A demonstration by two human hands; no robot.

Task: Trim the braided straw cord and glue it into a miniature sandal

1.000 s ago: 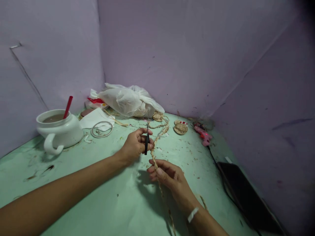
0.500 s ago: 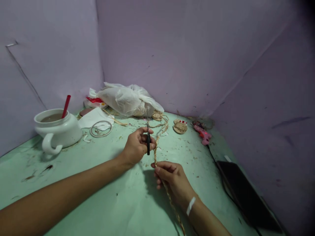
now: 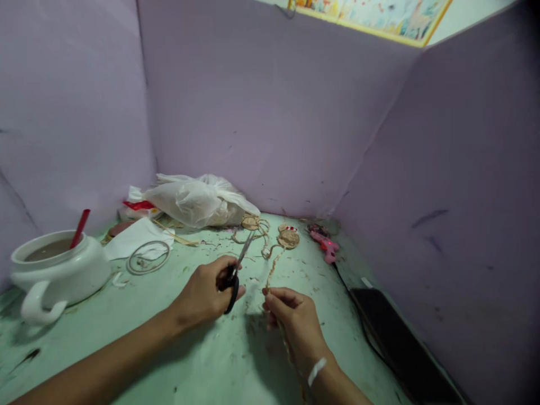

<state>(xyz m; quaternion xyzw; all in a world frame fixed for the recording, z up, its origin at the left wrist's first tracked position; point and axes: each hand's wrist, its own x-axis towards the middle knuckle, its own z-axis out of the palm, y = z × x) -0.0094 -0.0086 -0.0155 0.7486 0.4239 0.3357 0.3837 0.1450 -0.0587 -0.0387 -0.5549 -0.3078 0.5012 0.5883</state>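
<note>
Black-handled scissors are in my left hand, fingers round the handles and blades pointing up and away. Pinched between the thumb and fingers of my right hand is a braided straw-coloured cord. One stretch of the cord runs forward from my fingertips over the table, and the other hangs back under my wrist. The scissors are to the left of the cord, apart from it. Past my hands lie two coiled, woven round pieces: one with red and white trim, and a plainer one by the bag.
At the left stands a white pot-shaped mug of liquid with a red stick. A tied plastic bag, white paper and a ring lie behind. To the right are a pink glue gun and a dark flat device.
My left hand has drawn the scissors left, away from the cord, and their blades now lean right. My right hand still pinches the cord. The view has tilted up and turned right.
</note>
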